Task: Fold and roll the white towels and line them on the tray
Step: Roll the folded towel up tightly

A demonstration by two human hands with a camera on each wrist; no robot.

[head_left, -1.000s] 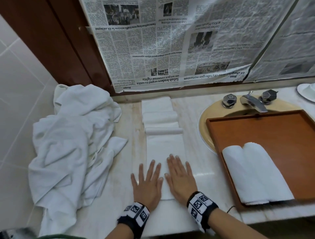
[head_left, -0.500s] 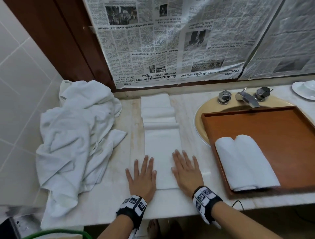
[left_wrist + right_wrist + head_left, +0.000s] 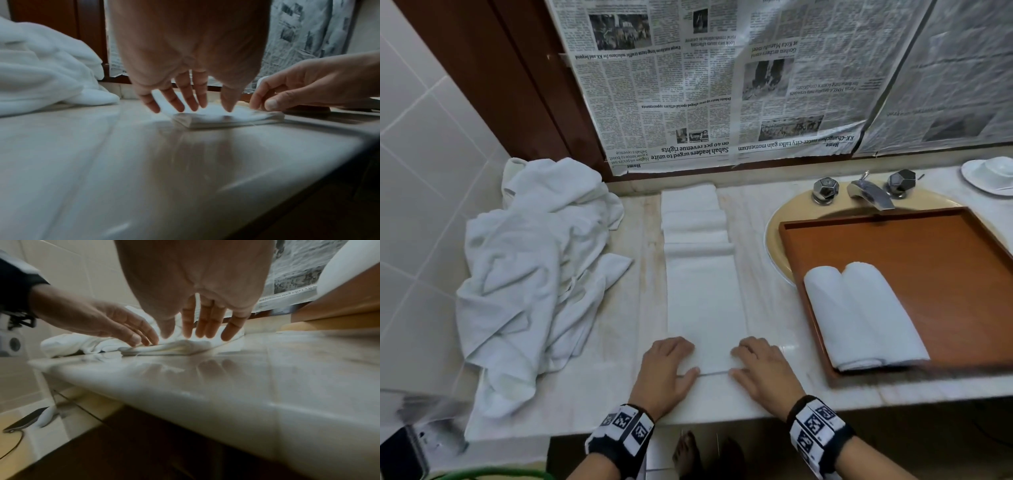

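Note:
A long folded white towel [image 3: 705, 298] lies lengthwise on the marble counter, its far part creased into several ridges. My left hand [image 3: 667, 363] and right hand [image 3: 760, 363] sit at its near end, fingers curled over the top and thumbs at the near edge, pinching it. In the left wrist view my left hand [image 3: 189, 104] points down onto the towel [image 3: 226, 118], whose end shows stacked layers. In the right wrist view the towel [image 3: 174, 347] bulges slightly under my right hand [image 3: 201, 332]. Two rolled towels [image 3: 859, 315] lie side by side in the wooden tray [image 3: 928, 260].
A heap of loose white towels [image 3: 527, 274] fills the counter's left side against the tiled wall. The tray rests over a sink with a tap [image 3: 869, 193] behind it. A white dish [image 3: 989, 174] stands at the far right. Newspaper covers the wall.
Both hands have slid back from lying flat on the towel to its near end, and their fingers have curled onto the edge.

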